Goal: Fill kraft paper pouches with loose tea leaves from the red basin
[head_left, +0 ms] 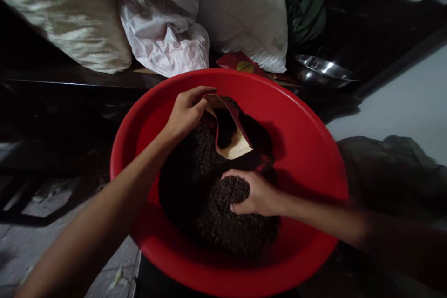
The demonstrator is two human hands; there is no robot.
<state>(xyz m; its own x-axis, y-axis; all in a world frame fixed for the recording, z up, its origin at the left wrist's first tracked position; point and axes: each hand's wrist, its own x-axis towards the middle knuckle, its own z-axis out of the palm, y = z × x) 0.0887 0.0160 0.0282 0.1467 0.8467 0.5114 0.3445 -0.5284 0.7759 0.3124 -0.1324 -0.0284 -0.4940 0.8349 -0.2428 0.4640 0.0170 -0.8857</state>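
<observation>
A wide red plastic basin (307, 158) holds a heap of dark, dried, twisted loose tea leaves (237, 237). Pinched at its rim by my left hand (186, 111) is a paper bag (235, 146), dark red outside and cream inside. The bag's mouth is open and faces toward me, and its lower part rests among the leaves. My right hand (260, 195) is in the front part of the heap, thumb and fingers curved round a clump of leaves just below the bag's mouth. Some of its fingers are buried or hidden by the leaves.
Behind the basin, large stuffed sacks (244, 14) stand on a dark wooden bench (70, 78). A red packet (240, 63) and a shiny metal bowl (324, 72) sit there too. To the right lies a dark greenish sack (391, 167). Tiled floor (115, 260) shows at lower left.
</observation>
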